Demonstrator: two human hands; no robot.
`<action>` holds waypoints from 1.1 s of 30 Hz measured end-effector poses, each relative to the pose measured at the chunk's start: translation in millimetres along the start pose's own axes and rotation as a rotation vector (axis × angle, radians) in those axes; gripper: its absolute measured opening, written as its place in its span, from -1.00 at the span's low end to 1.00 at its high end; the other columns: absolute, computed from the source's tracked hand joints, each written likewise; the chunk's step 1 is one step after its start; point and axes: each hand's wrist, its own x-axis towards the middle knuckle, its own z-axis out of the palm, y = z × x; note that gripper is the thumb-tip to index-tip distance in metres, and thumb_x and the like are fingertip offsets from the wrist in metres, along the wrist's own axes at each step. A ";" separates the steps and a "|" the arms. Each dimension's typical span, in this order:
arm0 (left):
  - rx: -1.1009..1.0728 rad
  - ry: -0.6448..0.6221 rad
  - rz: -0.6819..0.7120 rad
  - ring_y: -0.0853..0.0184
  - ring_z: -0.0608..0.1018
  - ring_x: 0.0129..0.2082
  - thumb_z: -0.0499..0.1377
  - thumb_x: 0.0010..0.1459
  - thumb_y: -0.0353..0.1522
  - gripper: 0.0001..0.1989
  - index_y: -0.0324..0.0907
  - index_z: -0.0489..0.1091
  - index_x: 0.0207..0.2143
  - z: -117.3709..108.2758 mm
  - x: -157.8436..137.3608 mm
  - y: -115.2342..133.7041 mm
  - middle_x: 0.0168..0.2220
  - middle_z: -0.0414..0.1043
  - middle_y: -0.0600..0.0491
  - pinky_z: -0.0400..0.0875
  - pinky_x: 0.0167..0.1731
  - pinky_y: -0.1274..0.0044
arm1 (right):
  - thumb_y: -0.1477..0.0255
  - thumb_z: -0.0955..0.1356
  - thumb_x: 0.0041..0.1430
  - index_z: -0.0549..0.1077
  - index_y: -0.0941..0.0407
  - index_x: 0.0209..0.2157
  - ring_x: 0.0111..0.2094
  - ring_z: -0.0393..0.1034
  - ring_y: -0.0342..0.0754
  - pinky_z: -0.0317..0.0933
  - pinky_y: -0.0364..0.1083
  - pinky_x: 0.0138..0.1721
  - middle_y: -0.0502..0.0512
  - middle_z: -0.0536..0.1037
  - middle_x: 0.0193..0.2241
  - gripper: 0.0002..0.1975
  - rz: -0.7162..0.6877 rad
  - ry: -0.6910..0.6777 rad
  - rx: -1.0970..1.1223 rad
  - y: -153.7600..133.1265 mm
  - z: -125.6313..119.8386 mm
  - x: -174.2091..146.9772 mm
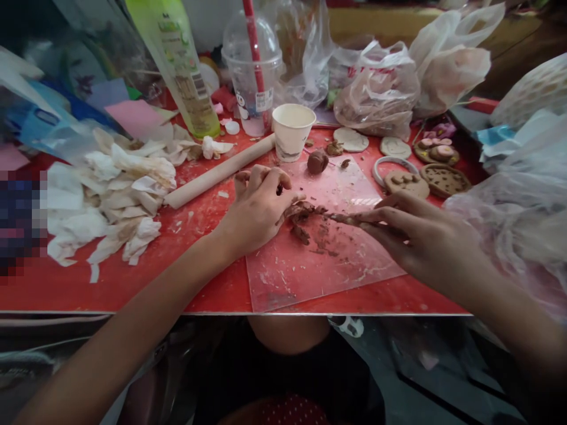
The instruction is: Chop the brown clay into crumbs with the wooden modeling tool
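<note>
My left hand is closed, its thumb and forefinger pinching a lump of dark brown clay. My right hand grips a thin, uneven, clay-smeared strip that points left and meets the lump. Whether this strip is a tool coated in clay or clay alone, I cannot tell. Both hands are over a clear plastic sheet smeared with brown bits. A rounded ball of brown clay rests at the back of the sheet, near a white paper cup.
Crumpled tissues and a pale rolling pin occupy the left of the red table. Behind stand a green bottle and a plastic cup. Decorated clay discs, a ring and plastic bags lie right.
</note>
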 end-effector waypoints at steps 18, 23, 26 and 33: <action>0.022 0.085 -0.053 0.08 0.28 0.03 -0.05 0.33 -0.32 -0.71 -0.09 0.35 0.01 -5.0 0.3 -1.2 -0.03 0.33 -0.09 0.20 0.03 0.15 | 0.31 0.26 0.28 0.58 0.13 -0.13 -0.48 0.47 -0.06 0.08 -0.09 -0.59 0.12 0.64 -0.32 -0.69 -0.032 -0.001 -0.204 -14.5 4.7 -9.7; 0.065 0.063 -0.023 0.06 0.28 0.01 -0.04 0.32 -0.37 -0.71 -0.15 0.35 0.02 -1.8 -0.7 -1.2 -0.03 0.32 -0.12 0.17 -0.01 0.14 | 0.38 0.23 0.30 0.57 0.16 -0.08 -0.51 0.46 -0.08 0.06 -0.11 -0.65 0.12 0.61 -0.40 -0.67 -0.088 -0.043 -0.157 -21.5 10.6 -11.8; 0.011 0.045 -0.034 0.04 0.27 0.04 -0.02 0.31 -0.37 -0.71 -0.15 0.34 0.03 0.1 -1.1 -1.1 0.00 0.29 -0.12 0.13 0.03 0.14 | 0.43 0.20 0.31 0.53 0.19 -0.02 -0.56 0.43 -0.12 0.03 -0.13 -0.69 0.12 0.57 -0.45 -0.64 -0.131 -0.060 -0.140 -23.5 17.7 -12.5; -0.086 0.011 0.023 0.10 0.26 0.05 -0.03 0.25 -0.50 -0.66 -0.01 0.42 -0.07 0.1 -2.0 -0.1 -0.01 0.27 -0.01 0.11 0.05 0.18 | 0.49 0.12 0.30 0.50 0.30 0.00 -0.67 0.33 -0.11 -0.01 -0.08 -0.77 0.13 0.57 -0.48 -0.57 -0.213 -0.095 -0.283 -21.3 22.7 -17.6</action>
